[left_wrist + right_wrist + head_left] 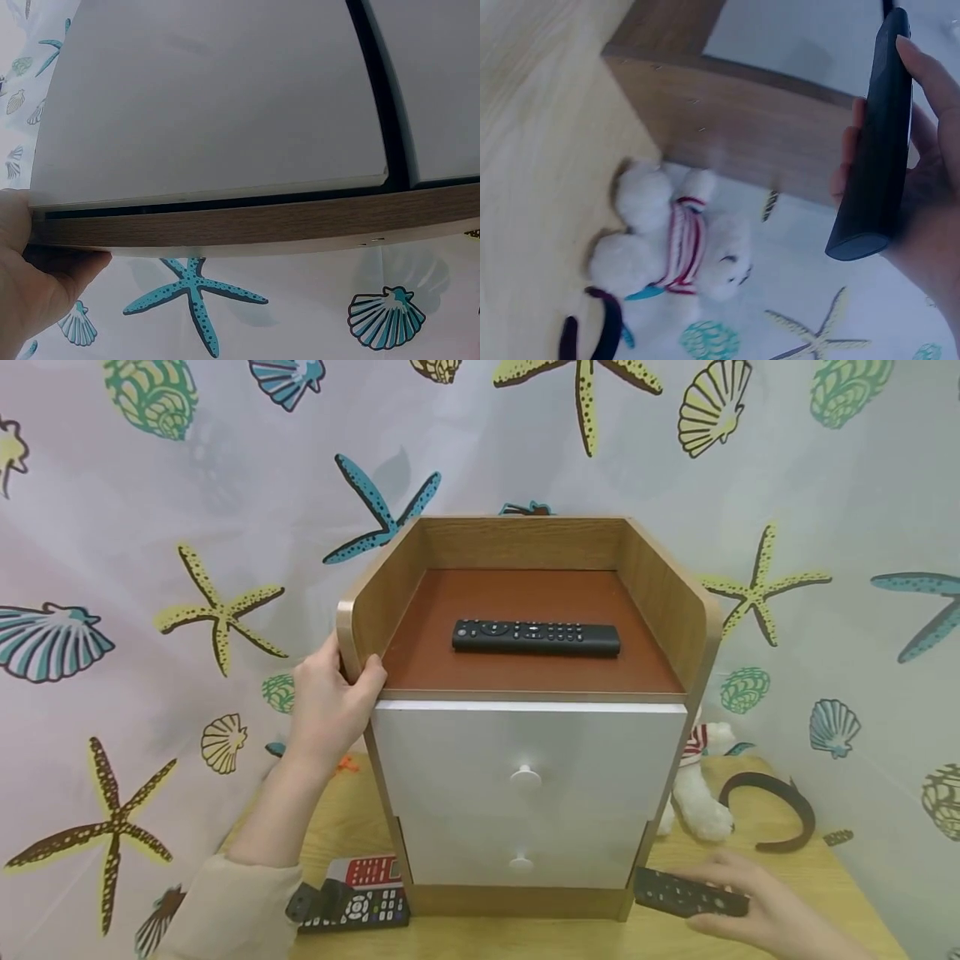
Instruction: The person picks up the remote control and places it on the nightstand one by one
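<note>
A small wooden cabinet [525, 902] with two white drawers [465, 760] stands on the table, both drawers pushed in. My left hand [330, 702] grips the front edge of its left side panel [347, 627], thumb inside and fingers round the outside. In the left wrist view that hand [30, 277] holds the panel at the lower left. A black remote control [536, 637] lies crosswise on the cabinet's brown top. Low at the cabinet's right corner, my right hand [757, 902] holds another black remote control [686, 893], gripped between thumb and fingers in the right wrist view.
Left of the cabinet, several remotes [386, 906] lie together, one red and white [367, 871]. A white plush toy [701, 802] in a striped shirt sits behind the right side, beside a dark headband [798, 810]. A patterned curtain [480, 443] surrounds the table.
</note>
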Demonstrator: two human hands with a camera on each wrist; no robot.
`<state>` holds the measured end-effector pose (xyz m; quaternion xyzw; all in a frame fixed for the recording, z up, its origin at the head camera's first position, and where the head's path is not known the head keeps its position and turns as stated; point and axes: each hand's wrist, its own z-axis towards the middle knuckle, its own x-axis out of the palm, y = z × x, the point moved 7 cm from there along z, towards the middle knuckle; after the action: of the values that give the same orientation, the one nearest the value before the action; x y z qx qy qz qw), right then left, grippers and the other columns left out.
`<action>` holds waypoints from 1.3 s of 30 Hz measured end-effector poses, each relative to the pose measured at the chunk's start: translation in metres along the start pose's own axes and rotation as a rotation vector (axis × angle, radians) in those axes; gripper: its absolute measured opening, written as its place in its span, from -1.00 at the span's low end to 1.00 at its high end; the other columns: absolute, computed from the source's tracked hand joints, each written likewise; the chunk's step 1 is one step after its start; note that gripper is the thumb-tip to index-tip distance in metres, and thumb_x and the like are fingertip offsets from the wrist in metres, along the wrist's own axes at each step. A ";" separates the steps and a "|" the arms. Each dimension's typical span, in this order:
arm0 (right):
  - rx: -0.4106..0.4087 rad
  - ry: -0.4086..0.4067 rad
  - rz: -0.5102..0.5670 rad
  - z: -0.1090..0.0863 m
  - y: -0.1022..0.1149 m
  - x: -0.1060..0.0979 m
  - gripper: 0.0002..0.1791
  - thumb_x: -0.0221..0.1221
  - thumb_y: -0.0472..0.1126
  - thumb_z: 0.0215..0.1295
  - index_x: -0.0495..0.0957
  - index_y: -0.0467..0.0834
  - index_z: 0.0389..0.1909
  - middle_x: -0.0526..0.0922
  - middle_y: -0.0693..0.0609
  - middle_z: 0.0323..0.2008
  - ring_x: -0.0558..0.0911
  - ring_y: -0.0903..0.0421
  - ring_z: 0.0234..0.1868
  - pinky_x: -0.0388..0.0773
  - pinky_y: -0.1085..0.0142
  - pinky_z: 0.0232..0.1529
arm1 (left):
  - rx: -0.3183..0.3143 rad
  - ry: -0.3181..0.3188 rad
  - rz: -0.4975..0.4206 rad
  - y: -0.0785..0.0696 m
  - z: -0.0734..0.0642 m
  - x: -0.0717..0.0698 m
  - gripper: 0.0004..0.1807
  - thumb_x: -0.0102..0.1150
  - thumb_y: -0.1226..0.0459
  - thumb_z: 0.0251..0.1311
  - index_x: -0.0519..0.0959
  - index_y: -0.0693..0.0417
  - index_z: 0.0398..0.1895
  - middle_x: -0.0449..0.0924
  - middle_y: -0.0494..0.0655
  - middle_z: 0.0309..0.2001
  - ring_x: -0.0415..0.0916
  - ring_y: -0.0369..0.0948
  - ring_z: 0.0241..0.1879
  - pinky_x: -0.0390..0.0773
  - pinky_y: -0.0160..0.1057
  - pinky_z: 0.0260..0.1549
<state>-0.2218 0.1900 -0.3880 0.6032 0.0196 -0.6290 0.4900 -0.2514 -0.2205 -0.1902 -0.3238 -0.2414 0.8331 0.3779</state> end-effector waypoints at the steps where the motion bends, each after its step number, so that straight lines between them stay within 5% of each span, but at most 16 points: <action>1: 0.032 0.029 0.026 0.002 0.004 -0.001 -0.54 0.30 -0.13 0.11 0.53 0.11 0.09 0.60 0.22 -0.04 0.50 -0.08 0.07 0.52 0.00 -0.14 | -0.002 0.002 -0.002 0.000 0.000 0.000 -0.66 0.02 0.42 0.16 0.47 0.36 0.02 0.60 0.28 -0.04 0.61 0.11 -0.11 0.61 0.07 -0.17; 4: 0.035 0.051 0.079 0.009 0.023 -0.007 -0.53 0.30 -0.15 0.12 0.52 0.13 0.10 0.59 0.21 -0.01 0.45 -0.27 0.12 0.48 -0.15 -0.13 | -0.001 0.003 -0.007 0.001 0.000 0.001 -0.66 0.02 0.42 0.16 0.47 0.37 0.02 0.60 0.29 -0.04 0.61 0.12 -0.11 0.60 0.07 -0.16; 8: -0.170 0.013 0.159 0.025 0.062 -0.017 -0.45 0.32 -0.29 0.08 0.50 0.01 0.15 0.51 0.16 -0.15 0.48 0.20 -0.14 0.50 0.33 -0.31 | 0.007 -0.003 -0.007 0.002 0.000 0.001 -0.66 0.02 0.43 0.15 0.47 0.37 0.01 0.60 0.29 -0.05 0.62 0.12 -0.12 0.60 0.07 -0.17; 11: -0.277 0.005 0.194 0.039 0.092 -0.027 -0.41 0.33 -0.33 0.05 0.48 -0.03 0.17 0.46 0.10 -0.18 0.43 0.27 -0.24 0.47 0.45 -0.40 | 0.011 -0.002 -0.010 0.001 0.000 0.001 -0.65 0.02 0.42 0.15 0.47 0.37 0.02 0.60 0.30 -0.04 0.61 0.13 -0.11 0.60 0.08 -0.16; 18: -0.303 0.057 0.172 0.075 0.155 -0.050 -0.47 0.31 -0.23 0.11 0.49 0.02 0.16 0.45 0.11 -0.17 0.46 0.25 -0.22 0.56 0.42 -0.37 | 0.007 0.007 -0.018 -0.001 0.001 0.001 -0.63 0.01 0.42 0.16 0.46 0.36 0.05 0.58 0.29 0.00 0.59 0.14 -0.07 0.58 0.09 -0.13; 22: -0.284 0.042 0.070 0.093 0.181 -0.061 -0.52 0.32 -0.12 0.11 0.53 0.10 0.11 0.44 0.17 -0.20 0.45 0.26 -0.22 0.55 0.44 -0.34 | 0.006 0.006 -0.012 0.000 0.001 0.001 -0.64 0.01 0.42 0.16 0.46 0.37 0.04 0.58 0.30 -0.01 0.60 0.15 -0.08 0.59 0.09 -0.15; 29: -0.222 0.033 -0.050 0.129 0.201 -0.077 -0.51 0.33 -0.07 0.10 0.53 0.14 0.11 0.44 0.16 -0.19 0.44 0.20 -0.20 0.53 0.39 -0.29 | 0.014 -0.007 0.004 0.001 0.000 0.000 -0.66 0.01 0.44 0.13 0.47 0.40 -0.01 0.59 0.34 -0.06 0.61 0.17 -0.12 0.60 0.11 -0.22; 39: -0.205 0.028 -0.139 0.179 0.203 -0.094 -0.52 0.32 -0.09 0.11 0.55 0.06 0.11 0.48 0.09 -0.25 0.38 0.18 -0.21 0.38 0.29 -0.24 | 0.009 0.005 0.006 0.000 0.000 0.001 -0.65 0.00 0.42 0.15 0.46 0.38 0.03 0.59 0.33 -0.04 0.60 0.16 -0.11 0.60 0.09 -0.21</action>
<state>-0.2443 0.0303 -0.1510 0.5557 0.1323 -0.6478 0.5041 -0.2523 -0.2198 -0.1904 -0.3251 -0.2357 0.8345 0.3774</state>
